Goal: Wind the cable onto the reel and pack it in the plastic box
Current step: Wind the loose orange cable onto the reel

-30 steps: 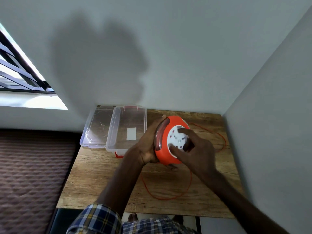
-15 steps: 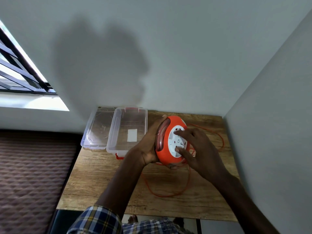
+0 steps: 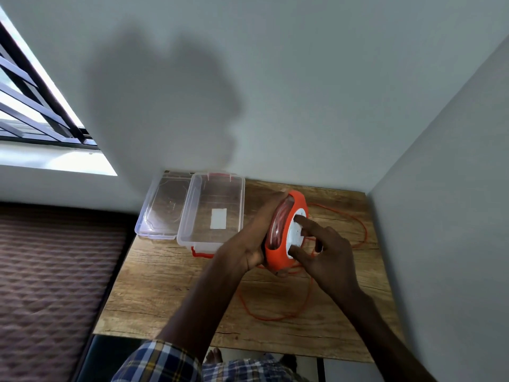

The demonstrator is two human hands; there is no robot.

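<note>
Cable reel (image 3: 278,244) stands on edge at frame centre, white socket face to the right. Left hand (image 3: 248,241) cups its back, fingers curled round the rim. Right hand (image 3: 325,255) has fingertips on the white hub. Slack orange cable (image 3: 275,317) loops on the bench (image 3: 165,293) below and right. Open plastic box (image 3: 212,213) lies just left of the reel, nearer the left hand.

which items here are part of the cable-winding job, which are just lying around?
In the job:
orange reel, held by left hand
right hand, on its white face
loose orange cable
clear plastic box
box lid

Lying about:
wooden table
quilted surface
</note>
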